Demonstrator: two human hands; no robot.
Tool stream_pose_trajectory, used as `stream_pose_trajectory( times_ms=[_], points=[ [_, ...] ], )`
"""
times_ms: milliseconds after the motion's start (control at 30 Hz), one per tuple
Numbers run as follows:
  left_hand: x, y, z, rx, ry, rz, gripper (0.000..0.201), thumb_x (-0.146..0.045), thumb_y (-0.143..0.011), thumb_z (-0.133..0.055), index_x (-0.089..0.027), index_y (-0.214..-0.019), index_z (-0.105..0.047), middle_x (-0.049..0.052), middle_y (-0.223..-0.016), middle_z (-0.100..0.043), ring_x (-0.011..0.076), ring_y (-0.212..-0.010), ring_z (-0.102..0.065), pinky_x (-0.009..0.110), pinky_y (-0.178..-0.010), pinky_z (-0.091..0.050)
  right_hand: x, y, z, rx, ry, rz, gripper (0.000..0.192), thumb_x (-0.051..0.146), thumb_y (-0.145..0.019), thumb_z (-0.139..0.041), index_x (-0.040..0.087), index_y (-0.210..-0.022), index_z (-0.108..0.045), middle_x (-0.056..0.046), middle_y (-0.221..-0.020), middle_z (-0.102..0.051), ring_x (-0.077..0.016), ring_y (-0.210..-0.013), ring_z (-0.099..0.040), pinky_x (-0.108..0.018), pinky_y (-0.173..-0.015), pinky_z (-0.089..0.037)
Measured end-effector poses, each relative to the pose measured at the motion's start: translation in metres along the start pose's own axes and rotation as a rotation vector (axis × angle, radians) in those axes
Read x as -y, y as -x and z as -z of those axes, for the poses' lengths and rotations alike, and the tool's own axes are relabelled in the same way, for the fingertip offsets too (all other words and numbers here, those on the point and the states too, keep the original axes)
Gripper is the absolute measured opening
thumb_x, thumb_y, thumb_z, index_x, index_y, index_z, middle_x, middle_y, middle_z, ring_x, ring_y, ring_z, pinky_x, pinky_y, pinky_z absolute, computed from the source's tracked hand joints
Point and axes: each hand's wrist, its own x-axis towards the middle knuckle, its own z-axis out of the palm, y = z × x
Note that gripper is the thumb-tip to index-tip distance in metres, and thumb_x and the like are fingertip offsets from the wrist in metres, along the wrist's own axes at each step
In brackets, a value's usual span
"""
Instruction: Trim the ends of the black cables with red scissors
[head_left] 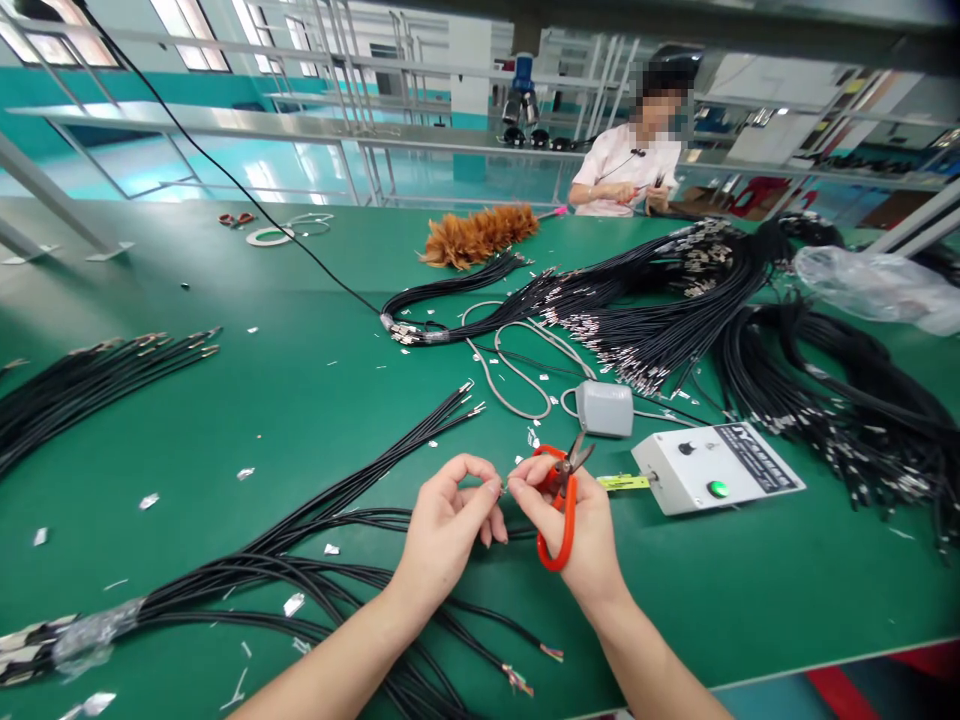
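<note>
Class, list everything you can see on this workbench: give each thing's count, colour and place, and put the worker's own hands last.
Table: one, green, fills the view.
Cable bundles: several, black, left, near and far right.
Snips: one, orange-handled, in right hand.
Control box: one, white, green button, right of hands.
Foot pedal: one, grey, behind the hands.
Feather duster: one, brown, far centre.
Plastic bag: one, clear, far right.
Tape roll: one, white, far left.
Co-worker: one, white top, far side.
Left hand: pinching a cable end.
Right hand: gripping snips.

Cable bundles (735,330) crowd right; bare mat (300,320) left.
</note>
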Motion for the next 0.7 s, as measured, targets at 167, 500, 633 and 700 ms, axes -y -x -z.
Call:
stream_pose_trajectory(
  times_ms=[167,500,633,700],
  points=[
    [0.005,0.001,-0.001,-0.012,0.016,-0.01,0.021,-0.035,-0.083,-0.064,-0.019,-0.083,-0.05,-0.005,-0.061,-0.057,0.0089,-0.047,-0.051,0.02,-0.047,-0.039,0.009,0.002,0.007,-0.074,0.02,-0.052,0.03,0.042,-0.072,-0.077,0.02,-0.071,-0.056,-0.001,-0.074,-0.062,-0.0157,-0.068,-0.059,-0.028,-0.068,-0.048],
    [0.006,0.001,-0.006,-0.036,0.015,0.011,0.02,-0.035,-0.085,-0.061,-0.019,-0.083,-0.049,-0.004,-0.06,-0.059,0.0109,-0.055,-0.053,0.023,-0.059,-0.044,0.018,0.045,0.022,0.554,-0.145,-0.728,0.071,0.081,-0.08,-0.036,0.016,-0.056,-0.054,0.001,-0.039,-0.049,-0.0111,-0.036,-0.051,-0.02,-0.042,-0.037],
    [0.006,0.002,-0.007,-0.019,0.019,0.017,0.02,-0.035,-0.085,-0.061,-0.019,-0.081,-0.05,-0.004,-0.059,-0.059,0.0112,-0.056,-0.053,0.023,-0.059,-0.044,0.016,0.039,0.019,0.537,-0.044,-0.727,0.071,0.082,-0.077,-0.04,0.016,-0.053,-0.051,0.003,-0.037,-0.045,-0.0082,-0.031,-0.045,-0.017,-0.036,-0.032],
    [0.005,0.002,-0.007,-0.021,0.021,0.01,0.02,-0.035,-0.085,-0.062,-0.019,-0.081,-0.05,-0.004,-0.06,-0.059,0.0108,-0.056,-0.053,0.023,-0.059,-0.043,0.015,0.035,0.021,0.534,-0.015,-0.733,0.07,0.083,-0.076,-0.041,0.017,-0.053,-0.051,0.004,-0.036,-0.044,-0.0078,-0.029,-0.043,-0.017,-0.034,-0.031]
  ],
)
